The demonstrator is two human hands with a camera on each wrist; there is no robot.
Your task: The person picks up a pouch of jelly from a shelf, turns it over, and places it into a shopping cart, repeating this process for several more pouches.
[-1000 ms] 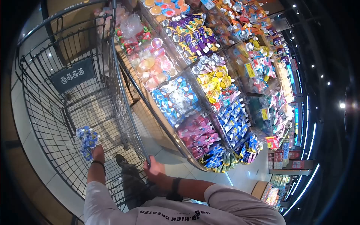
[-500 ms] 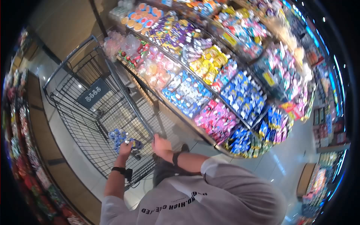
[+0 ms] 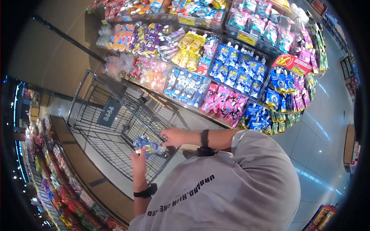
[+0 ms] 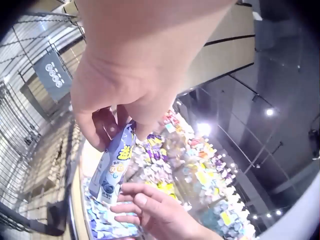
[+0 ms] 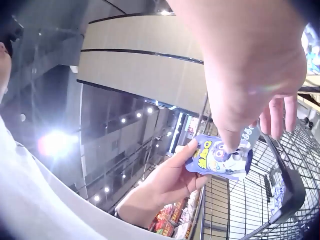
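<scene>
My left hand pinches one end of a blue-and-white pouch between thumb and fingers, above the near end of the shopping cart. Printed lettering and a round blue fruit picture show on its front. At the pouch's other end is my right hand, its fingers spread fairly straight. From the left wrist, those right-hand fingers lie right by the pouch's lower edge; from the right wrist, the thumb overlaps its printed face. Several more blue pouches lie inside the cart.
Beyond the cart, a tiered display holds many spouted pouches and pink packs. A red sign stands at its right end. Another shelf of packaged goods runs along the left. Tiled floor stretches to the right.
My left hand has lifted the pouch from low in the cart and turned it toward my right hand. My right hand has left the cart's rim and come beside the pouch. The view has swung around.
</scene>
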